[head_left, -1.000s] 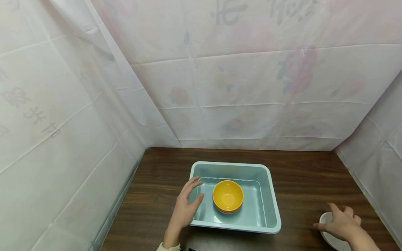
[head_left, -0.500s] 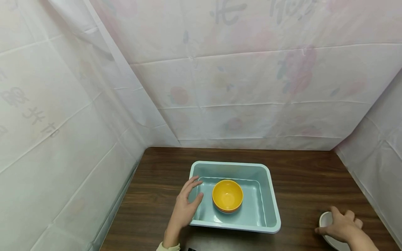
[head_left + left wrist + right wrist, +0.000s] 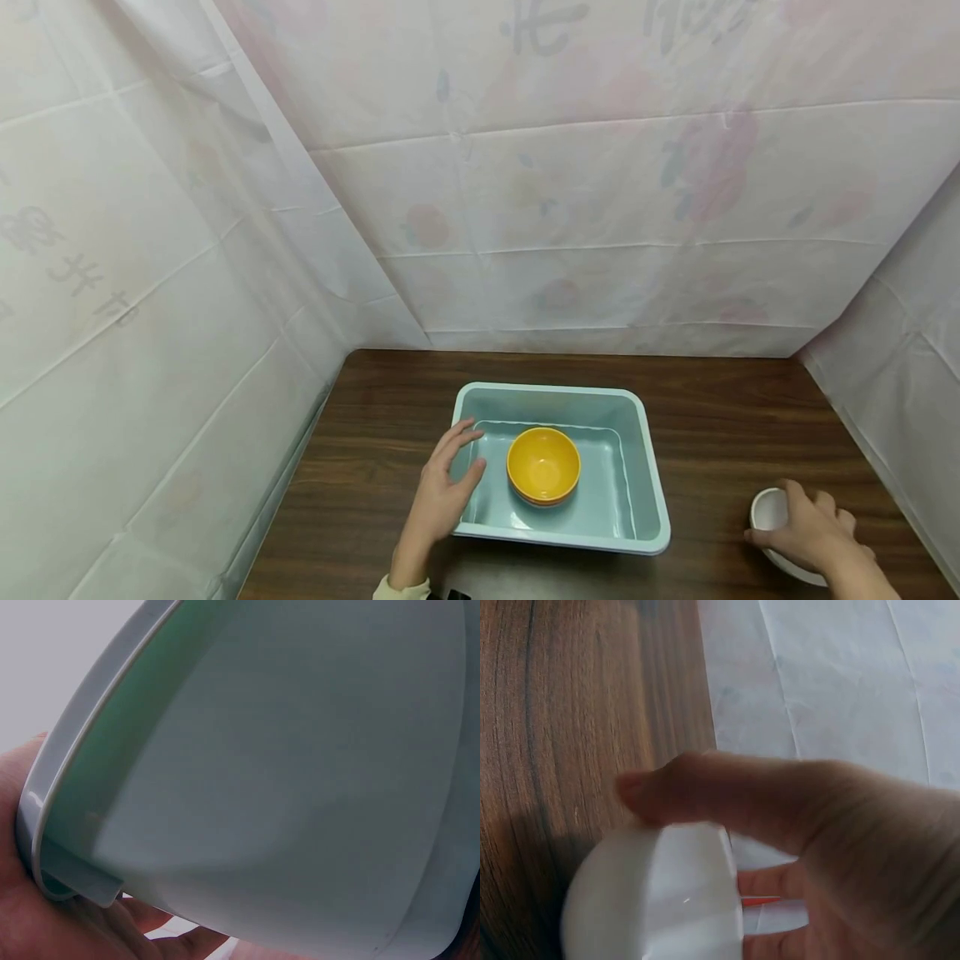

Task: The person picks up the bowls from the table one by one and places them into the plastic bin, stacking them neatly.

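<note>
A pale blue-green plastic basin (image 3: 600,508) stands on the dark wooden table. Inside it sits a yellow bowl (image 3: 543,465), stacked on at least one other bowl whose edge peeps out below. My left hand (image 3: 442,492) lies over the basin's left rim, fingers loosely bent and thumb apart; in the left wrist view the basin's rim (image 3: 82,720) rests against the palm. On the far right, my right hand (image 3: 813,529) grips a white bowl (image 3: 767,510), thumb on one side and fingers on the other. The right wrist view shows this bowl (image 3: 615,900) tilted under the thumb.
Wood-grain tabletop (image 3: 712,433) lies between the basin and the white bowl. White printed sheets hang behind (image 3: 600,283) and along the left and right sides of the table. A small dark object (image 3: 457,595) shows at the bottom edge near the left wrist.
My right hand has closed on the white bowl and shifted it slightly up and to the left, tilting it. The left hand, basin and yellow bowl stay put.
</note>
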`<state>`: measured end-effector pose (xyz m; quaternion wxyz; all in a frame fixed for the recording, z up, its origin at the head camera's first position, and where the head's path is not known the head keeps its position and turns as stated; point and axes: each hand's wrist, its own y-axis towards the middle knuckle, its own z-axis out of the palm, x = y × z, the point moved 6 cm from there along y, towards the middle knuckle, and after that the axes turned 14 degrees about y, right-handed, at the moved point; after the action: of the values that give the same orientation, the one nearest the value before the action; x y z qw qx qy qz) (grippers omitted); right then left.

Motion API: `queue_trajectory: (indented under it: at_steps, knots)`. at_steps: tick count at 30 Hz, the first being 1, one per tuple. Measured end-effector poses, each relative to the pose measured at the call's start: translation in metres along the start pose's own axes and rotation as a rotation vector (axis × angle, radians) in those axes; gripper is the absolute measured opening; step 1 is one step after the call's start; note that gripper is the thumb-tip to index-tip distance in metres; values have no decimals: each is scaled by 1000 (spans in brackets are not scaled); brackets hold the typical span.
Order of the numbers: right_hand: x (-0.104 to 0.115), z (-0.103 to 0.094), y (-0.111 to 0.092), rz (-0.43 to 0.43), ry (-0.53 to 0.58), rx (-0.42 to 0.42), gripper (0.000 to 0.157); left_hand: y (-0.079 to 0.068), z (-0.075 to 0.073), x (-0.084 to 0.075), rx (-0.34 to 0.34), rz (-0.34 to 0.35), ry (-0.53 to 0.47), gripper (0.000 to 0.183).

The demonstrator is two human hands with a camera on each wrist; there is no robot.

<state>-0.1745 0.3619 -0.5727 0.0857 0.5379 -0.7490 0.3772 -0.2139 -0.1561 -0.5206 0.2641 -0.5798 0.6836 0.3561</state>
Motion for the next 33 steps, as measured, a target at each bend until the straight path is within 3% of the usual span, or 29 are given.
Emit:
queue_trajectory:
  at_steps: [9,24,33]
  knots:
    - [20,-8,1,-95,-60,-88,109,0,0,0,7,-10,4,33]
    - [52,-9,-7,-346,-95,-381,87,0,0,-1,5,-20,6,35]
    - [72,-13,-8,-455,-129,-454,79,-1,-1,-1,0,-12,-1,34]
